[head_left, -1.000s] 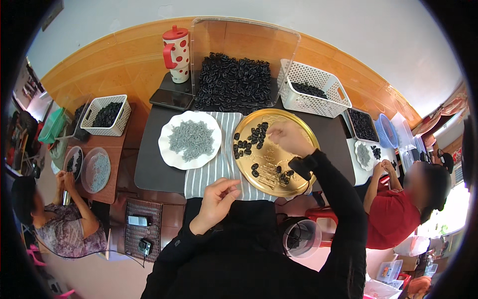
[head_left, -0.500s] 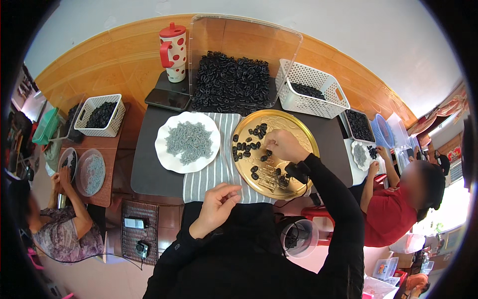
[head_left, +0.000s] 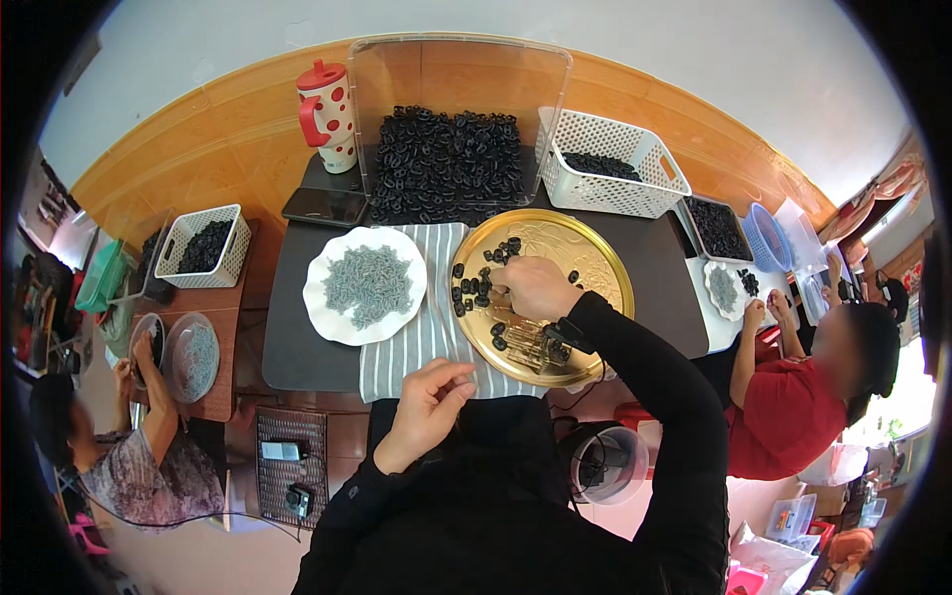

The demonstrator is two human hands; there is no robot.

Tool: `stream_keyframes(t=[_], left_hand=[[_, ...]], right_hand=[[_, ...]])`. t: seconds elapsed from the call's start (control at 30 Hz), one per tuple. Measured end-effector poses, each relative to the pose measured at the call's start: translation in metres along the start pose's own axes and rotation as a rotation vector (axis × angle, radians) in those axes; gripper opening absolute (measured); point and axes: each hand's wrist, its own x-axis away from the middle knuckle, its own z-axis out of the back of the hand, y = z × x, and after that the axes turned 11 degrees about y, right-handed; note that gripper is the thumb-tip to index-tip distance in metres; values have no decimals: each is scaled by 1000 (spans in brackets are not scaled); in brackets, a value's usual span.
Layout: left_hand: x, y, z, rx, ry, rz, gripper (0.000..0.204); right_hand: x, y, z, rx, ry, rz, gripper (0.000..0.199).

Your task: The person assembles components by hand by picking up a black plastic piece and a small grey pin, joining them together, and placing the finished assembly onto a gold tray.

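My right hand (head_left: 537, 289) is over a round gold tray (head_left: 601, 256), its fingers drawn together and pointing left. The fingertips reach the small black plastic pieces (head_left: 467, 288) loosely grouped on the tray's left side; whether they grip one is hidden. Close to the table's front edge, my left hand (head_left: 428, 409) hovers by the striped cloth (head_left: 387, 374), thumb against curled fingers. Anything between them is too small to make out. Left of the tray, a white wavy-rimmed plate (head_left: 319, 309) bears a heap of small grey-blue pieces (head_left: 368, 286).
Behind the tray, a clear bin (head_left: 563, 94) holds many black pieces. A white basket (head_left: 620, 198) stands to its right, a red-dotted tumbler (head_left: 337, 124) and a dark phone (head_left: 324, 206) to its left. People work at both sides, one in a red shirt (head_left: 788, 421).
My right hand has shifted left across the tray to the pieces at its left side. My left hand keeps nearly the same pose. The whole view has shifted slightly.
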Motion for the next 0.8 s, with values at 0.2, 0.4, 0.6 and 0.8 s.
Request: stream_keyframes(t=[0.2, 0.4, 0.6, 0.8], left_hand=[[-14, 21, -9, -171, 3, -105, 21], [-35, 24, -23, -496, 49, -391, 19], [-78, 32, -27, -706, 59, -426, 14], [-151, 11, -40, -985, -24, -379, 13]], right_hand=[[9, 7, -8, 74, 12, 64, 8], [25, 33, 8, -98, -68, -2, 8], [46, 45, 18, -269, 1, -79, 16], [66, 40, 11, -750, 109, -342, 7]])
